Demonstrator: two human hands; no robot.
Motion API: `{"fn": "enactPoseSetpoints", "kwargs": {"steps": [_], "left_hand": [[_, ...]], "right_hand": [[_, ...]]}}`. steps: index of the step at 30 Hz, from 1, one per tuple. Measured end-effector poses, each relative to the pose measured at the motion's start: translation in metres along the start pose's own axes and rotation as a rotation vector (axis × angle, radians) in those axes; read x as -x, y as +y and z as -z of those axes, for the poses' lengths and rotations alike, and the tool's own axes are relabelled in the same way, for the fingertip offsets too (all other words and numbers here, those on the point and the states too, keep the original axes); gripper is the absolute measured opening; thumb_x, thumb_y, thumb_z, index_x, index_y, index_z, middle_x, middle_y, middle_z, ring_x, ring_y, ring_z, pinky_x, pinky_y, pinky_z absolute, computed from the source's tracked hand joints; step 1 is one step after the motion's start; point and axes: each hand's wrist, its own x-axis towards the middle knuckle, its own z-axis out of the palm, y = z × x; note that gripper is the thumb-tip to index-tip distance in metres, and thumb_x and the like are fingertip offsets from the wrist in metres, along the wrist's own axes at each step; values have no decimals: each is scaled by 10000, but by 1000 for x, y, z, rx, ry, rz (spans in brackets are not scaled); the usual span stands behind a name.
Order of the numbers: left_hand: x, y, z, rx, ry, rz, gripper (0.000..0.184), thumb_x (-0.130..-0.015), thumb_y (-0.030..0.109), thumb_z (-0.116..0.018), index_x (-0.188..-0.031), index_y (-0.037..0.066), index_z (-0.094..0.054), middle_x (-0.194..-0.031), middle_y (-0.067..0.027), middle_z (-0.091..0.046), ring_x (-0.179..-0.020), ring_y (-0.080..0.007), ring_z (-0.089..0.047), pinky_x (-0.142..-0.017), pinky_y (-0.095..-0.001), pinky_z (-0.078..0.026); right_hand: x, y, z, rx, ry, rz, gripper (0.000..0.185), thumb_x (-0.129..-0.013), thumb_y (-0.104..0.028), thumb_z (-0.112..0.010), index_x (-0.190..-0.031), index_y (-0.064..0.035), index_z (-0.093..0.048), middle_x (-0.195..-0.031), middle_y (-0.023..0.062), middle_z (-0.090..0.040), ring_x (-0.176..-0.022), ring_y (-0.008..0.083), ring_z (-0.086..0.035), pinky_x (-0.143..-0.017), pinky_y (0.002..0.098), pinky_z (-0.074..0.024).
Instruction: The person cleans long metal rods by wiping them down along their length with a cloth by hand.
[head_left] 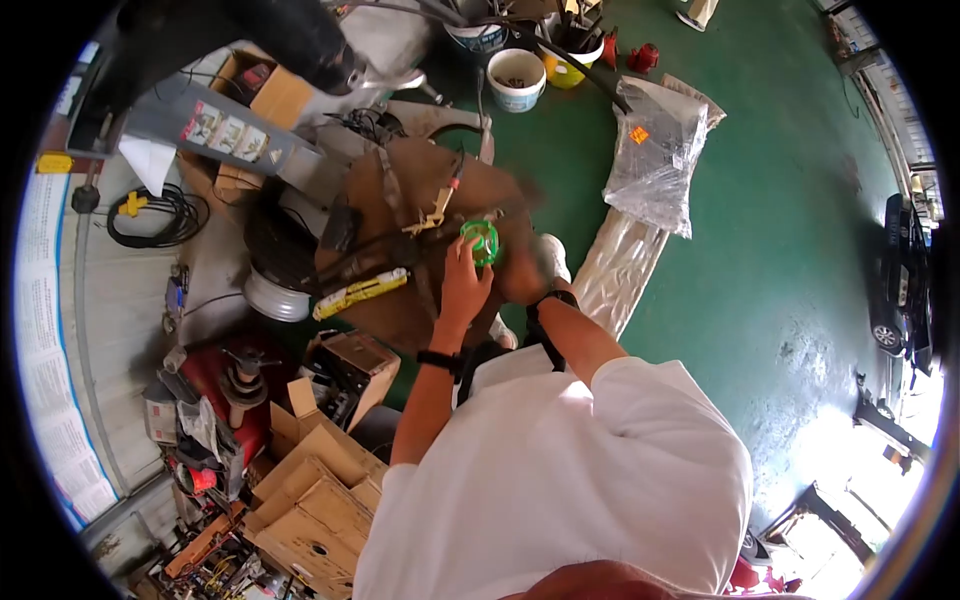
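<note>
Green floor (760, 250); brown table (395, 322), cluttered; green ring (481, 242) over table, near brass tool (437, 208); risk: ring may slip or knock tool, cause one-sided hold, crowded table; left hand (464, 280) grips ring, fingers part-spread along near edge; right hand (525, 274) blurred from here, finger state cannot be told.

Round tabletop (393, 325): one. On or over it: yellow pack (358, 294), one; clamp (433, 214), one; green ring (487, 249), one. Left: wheel rim (277, 295), one. Beyond: buckets (516, 96), at least three.
</note>
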Motion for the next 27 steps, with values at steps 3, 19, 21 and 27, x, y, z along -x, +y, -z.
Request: {"fn": "enactPoseSetpoints", "kwargs": {"steps": [3, 19, 21, 27], "left_hand": [[2, 0, -9, -81, 7, 56, 537, -826, 88, -669, -1321, 62, -463, -1373, -234, -447, -1262, -429, -456, -1054, -469, -409], [-69, 98, -37, -568, 2, 435, 425, -926, 254, -634, -1294, 54, -565, -1499, -250, -361, -1352, -471, -362, -1070, -546, -372], [-95, 107, -55, -443, -17, 331, 433, -919, 258, -641, -1287, 46, -562, -1481, -262, -382, -1340, -478, -374, -1067, -541, -372], [-175, 121, -128, -64, -190, 11, 421, -911, 213, -676, -1271, 42, -540, -1360, -258, -477, -1291, -439, -441, -1078, -487, -374]], "right_hand": [[-8, 27, -11, 247, -483, -63, 480, -956, -289, -484, -1352, -22, -537, -1438, 240, -383, -1173, 409, -407, -958, 477, -381], [-195, 221, 73, 35, -430, -412, 847, -735, -320, -735, -1355, 42, -285, -956, 280, -657, -878, 469, -663, -759, 522, -562], [-245, 248, 123, -54, -296, -520, 786, -754, -360, -741, -1290, 31, -321, -956, 290, -661, -896, 486, -656, -778, 521, -557], [-323, 305, 210, -355, 198, -618, 776, -763, -334, -784, -1289, 0, -321, -1046, 294, -657, -1008, 488, -640, -847, 496, -540]]}}
